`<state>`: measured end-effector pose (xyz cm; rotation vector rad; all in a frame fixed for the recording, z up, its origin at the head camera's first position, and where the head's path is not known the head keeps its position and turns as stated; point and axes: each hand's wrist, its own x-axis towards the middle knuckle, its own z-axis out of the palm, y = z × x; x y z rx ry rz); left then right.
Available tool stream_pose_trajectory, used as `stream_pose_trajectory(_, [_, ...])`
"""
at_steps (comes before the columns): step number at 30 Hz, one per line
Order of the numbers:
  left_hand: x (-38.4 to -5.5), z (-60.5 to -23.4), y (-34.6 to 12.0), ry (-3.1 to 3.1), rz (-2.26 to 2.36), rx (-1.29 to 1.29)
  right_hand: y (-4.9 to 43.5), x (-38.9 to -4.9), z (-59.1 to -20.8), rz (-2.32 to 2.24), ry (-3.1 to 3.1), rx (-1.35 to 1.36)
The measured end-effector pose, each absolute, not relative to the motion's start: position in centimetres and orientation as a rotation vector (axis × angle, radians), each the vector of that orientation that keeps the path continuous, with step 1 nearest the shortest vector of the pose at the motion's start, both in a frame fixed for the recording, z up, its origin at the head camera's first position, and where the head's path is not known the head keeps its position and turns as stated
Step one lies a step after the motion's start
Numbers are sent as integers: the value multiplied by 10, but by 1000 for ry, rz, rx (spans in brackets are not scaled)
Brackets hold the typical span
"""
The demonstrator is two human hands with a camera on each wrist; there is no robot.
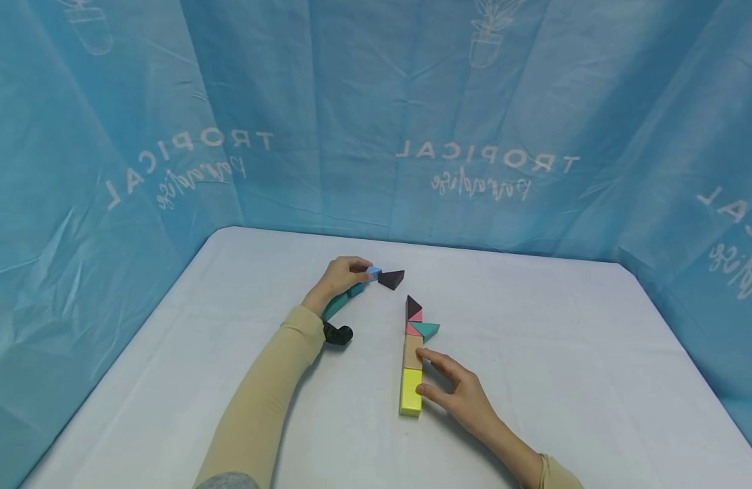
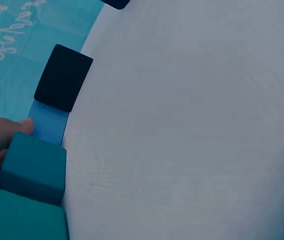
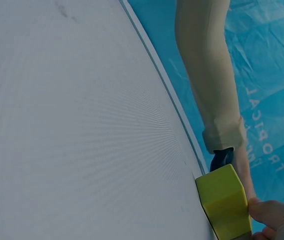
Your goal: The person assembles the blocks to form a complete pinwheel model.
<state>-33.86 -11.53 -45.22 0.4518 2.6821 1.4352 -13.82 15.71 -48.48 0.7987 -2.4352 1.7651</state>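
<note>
- Hung behind and along both sides: blue curtain (image 1: 351, 81), creased, printed with mirrored "TROPICAL paradise" lettering and line-drawn potted plants.
- Laid out in front of it: white table (image 1: 565, 353), rounded at the far corners.
- Stretched across the left part of the table: pale yellow sleeve (image 1: 259, 387), gathered at the wrist.
- Low over the nearer row: right hand (image 1: 458, 390), thumb and forefinger spread apart, forefinger tip at the tan block (image 1: 412, 354), thumb tip at the side of the yellow block (image 1: 410, 397); cannot tell how the other fingers lie.
- Farther off: left hand (image 1: 342, 274), pinching the light blue block (image 1: 374, 273) between thumb and forefinger.
- At the near end of the right-hand row: yellow block, set end to end with the tan block.
- Running slantwise beside the left hand: green block (image 1: 335, 306), then teal block (image 1: 355, 290), light blue block, dark block (image 1: 392, 279).
- Just below the left cuff: small black object (image 1: 340, 334), curved.
- Beyond the tan block: green triangle (image 1: 428, 330), jutting rightward, then dark triangle (image 1: 412, 308).
- Tucked among those: two pink pieces (image 1: 411, 331).
</note>
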Motion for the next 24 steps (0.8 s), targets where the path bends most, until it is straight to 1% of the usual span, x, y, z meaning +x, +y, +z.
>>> stream_pose_trajectory(11, [-340,-453,-118,2671,1432,443,149,-126,-453,1767,-2465,765])
stream_pose_trajectory(18, [-341,-449,-121,2701,1442,447,149,-126,-453,1770,-2434,800])
stream_pose_trajectory(24, [-339,-432,-122,2664,1513,484,150,-126,-453,1757,-2434,798])
